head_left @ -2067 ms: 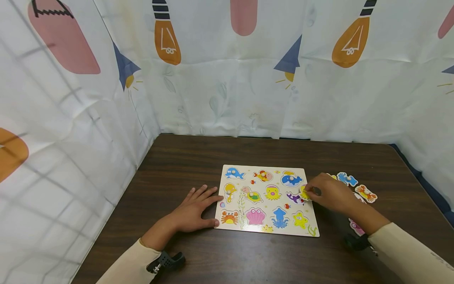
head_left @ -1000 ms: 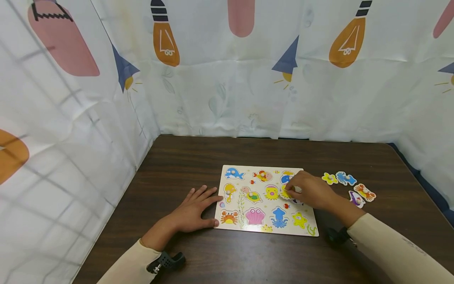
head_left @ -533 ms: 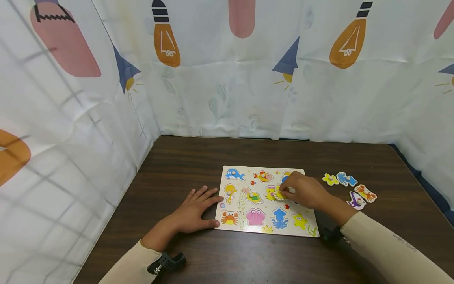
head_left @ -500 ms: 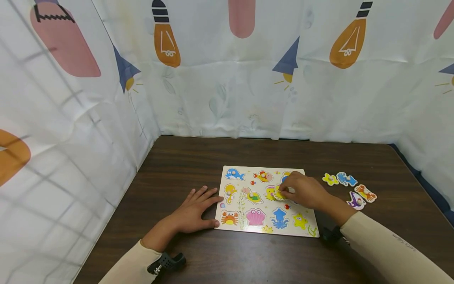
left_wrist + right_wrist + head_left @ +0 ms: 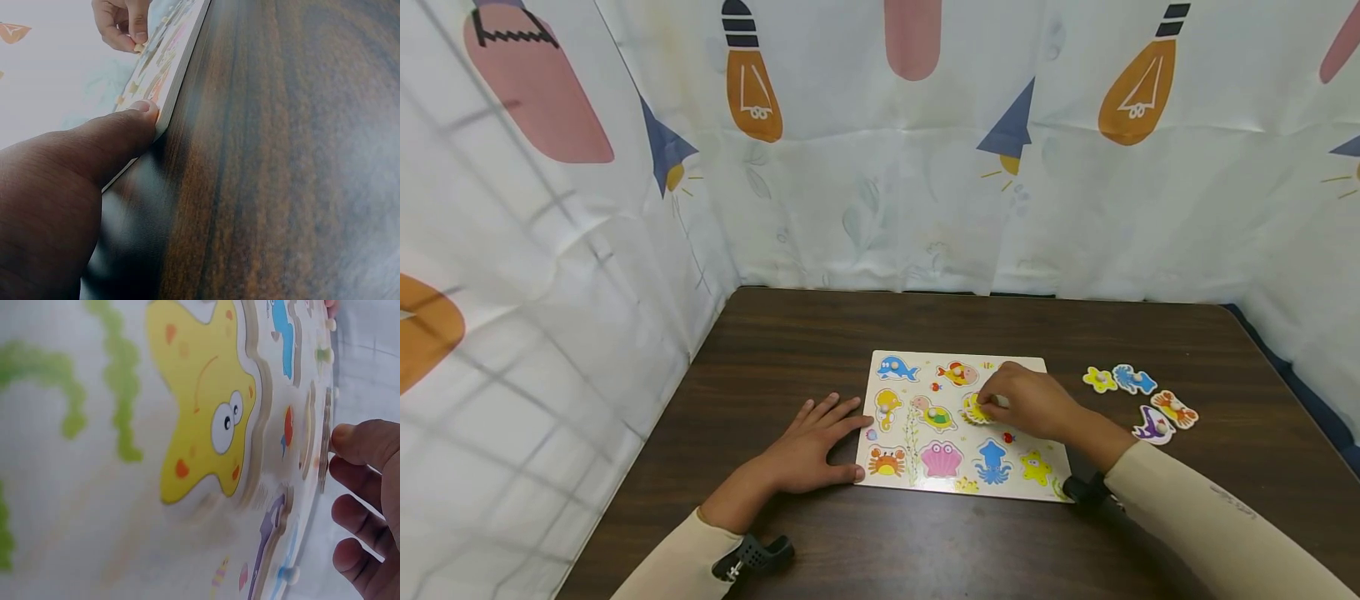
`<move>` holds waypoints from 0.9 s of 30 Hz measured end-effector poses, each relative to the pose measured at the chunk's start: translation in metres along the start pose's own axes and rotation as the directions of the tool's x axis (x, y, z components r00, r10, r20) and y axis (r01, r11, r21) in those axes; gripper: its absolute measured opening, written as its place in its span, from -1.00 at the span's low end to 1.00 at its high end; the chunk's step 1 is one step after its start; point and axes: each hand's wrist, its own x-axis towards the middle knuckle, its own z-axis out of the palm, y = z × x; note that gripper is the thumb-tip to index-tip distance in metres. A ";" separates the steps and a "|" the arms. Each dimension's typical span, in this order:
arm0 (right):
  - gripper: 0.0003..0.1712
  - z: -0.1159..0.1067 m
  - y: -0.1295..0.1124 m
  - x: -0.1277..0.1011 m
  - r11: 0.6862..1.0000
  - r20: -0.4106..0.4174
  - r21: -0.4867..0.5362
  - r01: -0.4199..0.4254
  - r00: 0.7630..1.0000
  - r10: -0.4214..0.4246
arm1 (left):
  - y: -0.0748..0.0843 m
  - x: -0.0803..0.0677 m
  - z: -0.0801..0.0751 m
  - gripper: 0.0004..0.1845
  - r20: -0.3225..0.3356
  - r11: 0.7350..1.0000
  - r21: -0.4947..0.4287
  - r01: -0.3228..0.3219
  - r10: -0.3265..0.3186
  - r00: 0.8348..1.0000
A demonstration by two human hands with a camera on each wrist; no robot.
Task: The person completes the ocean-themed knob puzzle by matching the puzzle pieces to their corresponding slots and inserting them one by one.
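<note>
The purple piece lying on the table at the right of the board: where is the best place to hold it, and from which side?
The purple piece lies flat on the table, with a small pale knob on top. Probably best to pinch that knob from straight above, since the flat edges offer little to grip. The orange piece lies close beside it.

A cream puzzle board (image 5: 957, 492) shows a blue whale (image 5: 895, 367) and a pink shell (image 5: 941, 457). It lies on a dark brown woodgrain table (image 5: 820, 333). White curtains (image 5: 865, 192) carry orange bulbs.
</note>
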 end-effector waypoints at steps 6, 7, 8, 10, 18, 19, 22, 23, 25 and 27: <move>-0.89 0.002 -0.004 0.004 1.000 0.011 0.002 -0.003 1.000 0.003 | 0.000 0.000 0.001 -0.16 0.003 1.000 0.009 0.003 -0.003 1.000; -0.90 0.002 -0.005 0.004 1.000 0.012 0.002 -0.002 1.000 0.002 | 0.000 0.000 0.001 -0.15 0.006 1.000 0.013 0.005 -0.005 1.000; -0.90 0.002 -0.005 0.004 1.000 0.014 0.003 -0.001 1.000 0.001 | 0.001 0.000 0.001 -0.16 0.005 1.000 0.010 0.003 -0.003 1.000; -0.91 0.003 -0.005 0.005 1.000 0.018 -0.002 0.000 1.000 0.000 | 0.000 0.001 0.001 -0.16 0.008 1.000 0.012 0.003 -0.003 1.000; -0.92 0.008 -0.004 0.006 1.000 0.025 -0.014 -0.004 1.000 0.005 | 0.001 0.001 0.000 -0.16 -0.003 1.000 0.010 -0.007 0.007 1.000; -0.91 0.009 -0.004 0.007 1.000 0.025 -0.014 -0.007 1.000 0.007 | 0.001 0.001 0.000 -0.16 -0.002 1.000 0.009 -0.006 0.006 1.000; -0.91 0.010 -0.004 0.008 1.000 0.030 -0.014 -0.014 0.999 0.014 | 0.001 0.001 0.000 -0.16 -0.003 1.000 0.009 -0.005 0.005 1.000; -0.91 0.010 -0.004 0.008 1.000 0.034 -0.016 -0.017 0.999 0.018 | 0.001 0.001 0.000 -0.16 -0.003 1.000 0.009 -0.005 0.005 1.000; -0.91 0.010 -0.004 0.009 1.000 0.042 -0.018 -0.025 0.999 0.025 | 0.001 0.001 0.000 -0.16 -0.003 1.000 0.012 -0.005 0.005 1.000; -0.91 0.010 -0.004 0.010 0.999 0.050 -0.019 -0.029 0.998 0.030 | 0.001 0.001 0.000 -0.16 -0.004 1.000 0.013 -0.008 0.008 1.000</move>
